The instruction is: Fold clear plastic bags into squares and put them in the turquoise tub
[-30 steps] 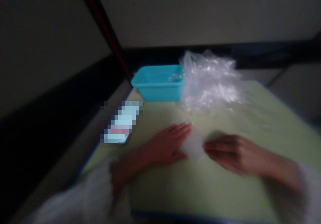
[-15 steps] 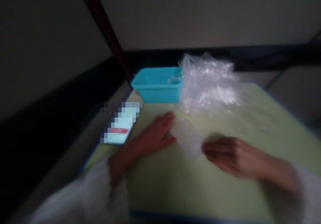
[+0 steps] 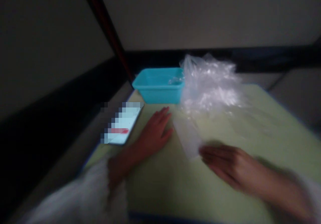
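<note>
A small clear plastic bag (image 3: pixel 187 137) lies flat on the pale yellow-green table (image 3: pixel 160 190), between my two hands. My left hand (image 3: pixel 156 128) rests open just left of it, fingers spread and thumb apart, seemingly off the bag. At the bag's lower right edge is my right hand (image 3: pixel 225 163), its fingers pressed together with the tips on that edge. Its grip is partly hidden and blurred. Beyond the hands sits a big heap of crinkled clear plastic bags (image 3: pixel 213 86).
A turquoise plastic basin (image 3: pixel 160 95) stands at the back left of the table, with some clear plastic inside its right end. A phone with a lit, partly pixelated screen (image 3: pixel 122 127) lies by the left edge. Dark walls rise behind.
My left hand has drawn back slightly left, away from the small bag. The bag lies flatter and straighter, and my right hand has shifted a little left and nearer to me.
</note>
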Action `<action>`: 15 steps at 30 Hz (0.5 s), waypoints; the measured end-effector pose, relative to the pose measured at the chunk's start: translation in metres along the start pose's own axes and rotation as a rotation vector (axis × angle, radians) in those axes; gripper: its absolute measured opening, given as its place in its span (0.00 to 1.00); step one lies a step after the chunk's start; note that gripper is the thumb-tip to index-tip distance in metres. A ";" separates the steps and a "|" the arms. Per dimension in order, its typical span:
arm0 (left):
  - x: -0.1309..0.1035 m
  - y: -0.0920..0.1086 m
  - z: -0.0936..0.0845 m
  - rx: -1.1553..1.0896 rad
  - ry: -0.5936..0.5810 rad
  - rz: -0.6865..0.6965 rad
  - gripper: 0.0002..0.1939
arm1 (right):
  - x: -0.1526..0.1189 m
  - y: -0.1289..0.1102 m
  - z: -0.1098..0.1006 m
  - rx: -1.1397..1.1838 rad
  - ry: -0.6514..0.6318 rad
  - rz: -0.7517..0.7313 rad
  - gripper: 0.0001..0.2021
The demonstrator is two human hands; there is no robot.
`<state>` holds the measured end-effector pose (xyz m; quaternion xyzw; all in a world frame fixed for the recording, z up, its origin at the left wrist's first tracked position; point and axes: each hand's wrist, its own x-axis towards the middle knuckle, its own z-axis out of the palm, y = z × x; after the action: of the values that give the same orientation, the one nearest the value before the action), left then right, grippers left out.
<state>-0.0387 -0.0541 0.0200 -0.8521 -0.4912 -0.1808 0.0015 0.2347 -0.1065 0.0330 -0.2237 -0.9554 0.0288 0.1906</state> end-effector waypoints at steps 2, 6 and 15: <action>-0.005 0.013 -0.002 -0.028 0.080 0.076 0.18 | -0.001 0.006 -0.002 -0.063 0.028 -0.045 0.15; -0.015 0.042 -0.007 -0.079 0.152 0.281 0.11 | -0.001 0.019 -0.011 -0.166 0.036 -0.095 0.15; -0.020 0.058 -0.006 -0.018 -0.064 0.479 0.08 | -0.001 0.026 -0.004 -0.305 0.015 -0.179 0.15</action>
<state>-0.0014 -0.1021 0.0290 -0.9495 -0.2733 -0.1527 0.0213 0.2484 -0.0835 0.0325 -0.1643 -0.9634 -0.1353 0.1631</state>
